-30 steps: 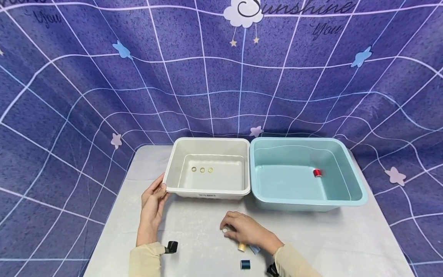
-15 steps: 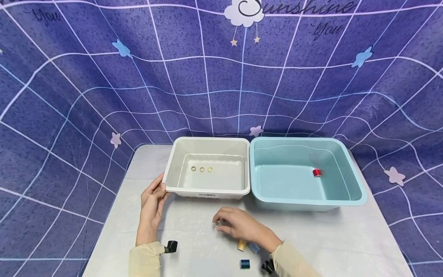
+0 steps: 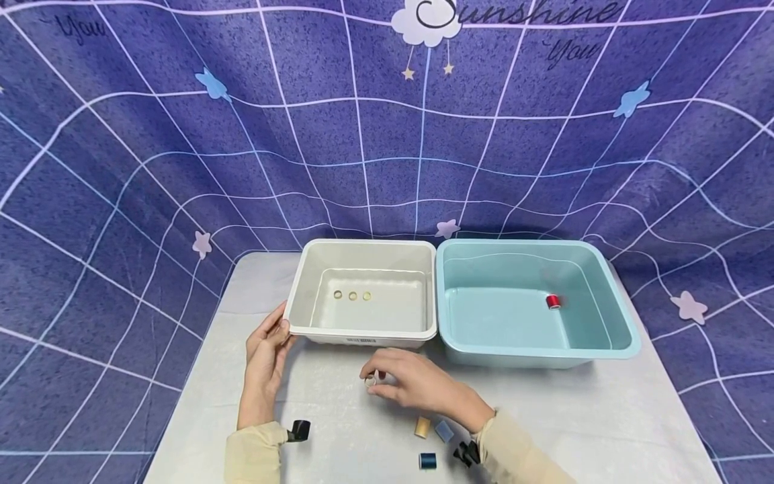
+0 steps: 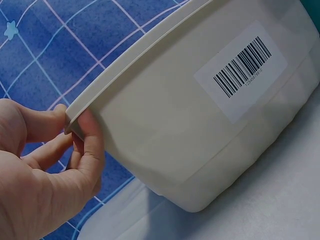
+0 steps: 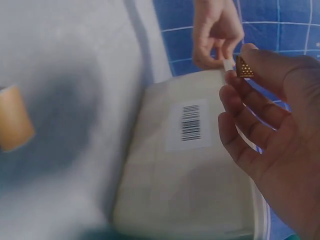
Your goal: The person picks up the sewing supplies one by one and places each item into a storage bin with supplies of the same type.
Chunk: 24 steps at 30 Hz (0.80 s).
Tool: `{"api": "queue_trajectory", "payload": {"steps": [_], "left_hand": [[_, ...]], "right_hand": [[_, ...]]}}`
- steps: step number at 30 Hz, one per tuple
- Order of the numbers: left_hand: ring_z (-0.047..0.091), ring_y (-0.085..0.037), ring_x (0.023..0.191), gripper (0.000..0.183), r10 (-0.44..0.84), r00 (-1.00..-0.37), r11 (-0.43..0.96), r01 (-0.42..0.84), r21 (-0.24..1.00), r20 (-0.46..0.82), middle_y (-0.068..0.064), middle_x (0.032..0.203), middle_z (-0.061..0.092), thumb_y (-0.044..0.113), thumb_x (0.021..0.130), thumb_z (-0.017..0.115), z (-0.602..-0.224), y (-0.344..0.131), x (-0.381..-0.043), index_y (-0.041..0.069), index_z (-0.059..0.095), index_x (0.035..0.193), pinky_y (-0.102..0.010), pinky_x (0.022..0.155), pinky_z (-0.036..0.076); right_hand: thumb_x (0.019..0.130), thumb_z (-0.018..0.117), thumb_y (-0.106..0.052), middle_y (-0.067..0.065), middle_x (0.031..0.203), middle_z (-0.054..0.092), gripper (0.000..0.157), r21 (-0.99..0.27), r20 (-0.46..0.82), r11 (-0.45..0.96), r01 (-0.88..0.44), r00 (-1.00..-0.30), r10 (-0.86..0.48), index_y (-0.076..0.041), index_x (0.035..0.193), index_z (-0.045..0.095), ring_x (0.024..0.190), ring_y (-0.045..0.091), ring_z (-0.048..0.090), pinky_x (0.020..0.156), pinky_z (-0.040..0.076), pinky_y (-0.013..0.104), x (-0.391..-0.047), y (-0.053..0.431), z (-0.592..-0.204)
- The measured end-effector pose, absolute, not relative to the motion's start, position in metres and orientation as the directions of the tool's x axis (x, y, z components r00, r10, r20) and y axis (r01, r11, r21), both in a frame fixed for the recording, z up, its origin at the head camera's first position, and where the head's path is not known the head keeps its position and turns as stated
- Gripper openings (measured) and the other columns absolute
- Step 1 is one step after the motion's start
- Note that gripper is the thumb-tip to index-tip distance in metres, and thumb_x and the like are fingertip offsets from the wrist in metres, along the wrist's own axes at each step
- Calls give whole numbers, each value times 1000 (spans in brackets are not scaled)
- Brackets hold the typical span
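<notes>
Between thumb and index finger, my right hand (image 3: 411,382) pinches a small gold thimble (image 5: 244,67) with a dimpled side. It is held above the table in front of the off-white bin (image 3: 363,334). My left hand (image 3: 266,353) grips that bin's near left corner, thumb on the rim (image 4: 100,92) and fingers curled under it. Inside the bin, three small gold round things (image 3: 353,296) lie in a row. Near my right wrist lie a yellow-gold thread spool (image 3: 422,427), a light blue one (image 3: 444,431) and a dark blue one (image 3: 427,460).
A light blue bin (image 3: 538,353) stands against the off-white bin's right side, with a red thread spool (image 3: 553,302) inside. Behind both hangs a purple gridded curtain (image 3: 387,141). A barcode label (image 4: 242,70) is on the off-white bin's front wall.
My right hand has moved left and away from me with the thimble, toward the off-white bin, uncovering more of the yellow-gold and light blue spools. My left hand has stayed on the bin's corner.
</notes>
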State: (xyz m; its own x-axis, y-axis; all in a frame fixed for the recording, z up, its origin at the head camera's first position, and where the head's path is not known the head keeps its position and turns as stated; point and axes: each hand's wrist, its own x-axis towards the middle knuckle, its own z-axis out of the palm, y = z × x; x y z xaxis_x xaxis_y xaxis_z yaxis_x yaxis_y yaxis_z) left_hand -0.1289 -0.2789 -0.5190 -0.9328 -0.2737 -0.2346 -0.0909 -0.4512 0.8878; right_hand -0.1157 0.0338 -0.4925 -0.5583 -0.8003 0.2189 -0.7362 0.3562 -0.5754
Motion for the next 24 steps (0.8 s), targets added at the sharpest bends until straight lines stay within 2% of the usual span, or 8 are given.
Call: {"api": "queue_trajectory", "payload": {"steps": [6,10,15,24], "left_hand": [[69,-7,109,55,-275,-931,-444,-100,891,-241,4,125,73,0,106,53,-519,-279,-128,-4,38,158,-17,85,59],[68,-7,110,54,-276,-929,-438,-107,892,-247,4,126,72,1,105,54,-519,-279,-129,-3,39,158,-17,86,59],[68,-7,111,54,-276,-928,-434,-112,894,-250,4,127,72,1,105,54,-518,-279,-129,-2,40,158,-17,86,59],[68,-7,112,54,-275,-930,-435,-107,894,-245,4,126,72,1,106,53,-519,-279,-129,-2,39,158,-18,88,59]], "right_hand": [[101,71,-31,-10,107,68,20,-597,276,292,-747,-533,-800,-22,119,70,95,10,66,80,49,13,-121,34,-478],[101,70,-29,-8,107,69,21,-641,308,237,-730,-527,-792,-22,120,69,94,9,65,79,54,19,-126,32,-470],[100,72,-26,-6,106,69,24,-683,336,202,-702,-548,-766,-20,122,69,92,7,63,80,56,23,-132,29,-461],[95,79,-23,-4,102,68,24,-735,360,201,-648,-623,-694,-17,117,71,90,9,63,77,59,30,-147,24,-443]]}}
